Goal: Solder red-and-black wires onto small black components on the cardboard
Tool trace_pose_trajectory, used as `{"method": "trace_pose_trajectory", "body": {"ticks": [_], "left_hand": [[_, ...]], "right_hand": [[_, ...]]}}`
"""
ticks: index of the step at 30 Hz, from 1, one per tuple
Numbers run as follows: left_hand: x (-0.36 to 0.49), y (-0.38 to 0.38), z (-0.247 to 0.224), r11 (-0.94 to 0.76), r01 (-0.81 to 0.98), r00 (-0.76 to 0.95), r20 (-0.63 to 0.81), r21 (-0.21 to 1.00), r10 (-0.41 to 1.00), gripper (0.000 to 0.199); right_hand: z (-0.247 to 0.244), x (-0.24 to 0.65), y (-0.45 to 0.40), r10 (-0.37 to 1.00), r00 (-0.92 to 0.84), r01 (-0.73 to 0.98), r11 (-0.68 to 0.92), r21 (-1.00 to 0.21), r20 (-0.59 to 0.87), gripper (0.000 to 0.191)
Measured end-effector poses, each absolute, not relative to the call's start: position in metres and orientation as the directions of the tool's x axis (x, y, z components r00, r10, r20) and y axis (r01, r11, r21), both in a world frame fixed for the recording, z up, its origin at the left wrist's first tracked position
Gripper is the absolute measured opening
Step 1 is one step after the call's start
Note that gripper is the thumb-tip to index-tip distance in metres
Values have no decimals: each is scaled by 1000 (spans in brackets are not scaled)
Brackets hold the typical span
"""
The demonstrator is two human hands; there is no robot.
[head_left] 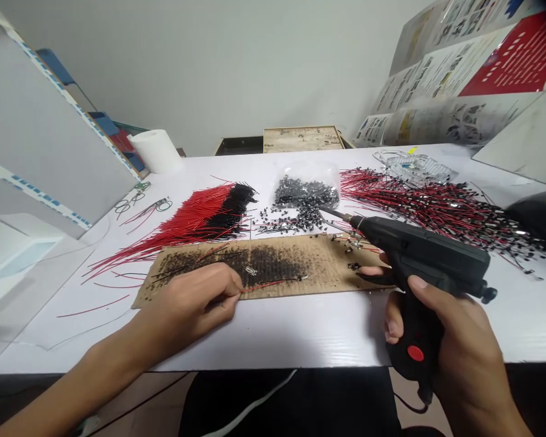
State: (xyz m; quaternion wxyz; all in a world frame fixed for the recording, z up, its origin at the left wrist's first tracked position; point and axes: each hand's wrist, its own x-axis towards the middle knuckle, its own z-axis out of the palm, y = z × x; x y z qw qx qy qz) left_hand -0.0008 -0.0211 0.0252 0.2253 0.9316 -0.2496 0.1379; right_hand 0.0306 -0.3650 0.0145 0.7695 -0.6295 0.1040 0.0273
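My left hand (pixel 204 297) is closed, thumb and fingertips pinching thin red and black wires (pixel 273 283) over the front edge of a scorched cardboard strip (pixel 318 264). A small metal-and-black part (pixel 303 277) sits at the wires' right end. My right hand (pixel 455 321) is wrapped round the grip of a black soldering gun (pixel 428 249), whose tip points left above the small parts. Beyond the cardboard, a clear bag (pixel 307 185) holds many small black and silver parts, with more spilled in front. A silvery clump (pixel 251 271) lies on the cardboard.
Red wires with black ends (pixel 200 212) are piled at the left; finished-looking wires with small parts (pixel 437 209) heap at the right. A white paper roll (pixel 157 152) stands at the back left. White panels flank the white table (pixel 277 340). A cable hangs below its front edge.
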Motion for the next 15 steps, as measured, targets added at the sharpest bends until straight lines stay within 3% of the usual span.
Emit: {"method": "trace_pose_trajectory", "body": {"ticks": [3,6,10,15], "left_hand": [[-5,-18,21,-795,-502,850,360,339,-384,20],[-3,-21,23,-811,-527,823,392,255,-412,13],[0,-32,25,-806,-575,783,379,139,-493,41],[5,-44,22,-800,-592,765,382,100,-518,28]], "right_hand": [[15,30,-364,-106,976,-167,213,-963,-193,45],[17,29,-362,-123,976,-155,198,-968,-181,42],[17,29,-361,-120,975,-159,192,-968,-184,50],[16,30,-364,-128,977,-156,134,-979,-173,51]]}}
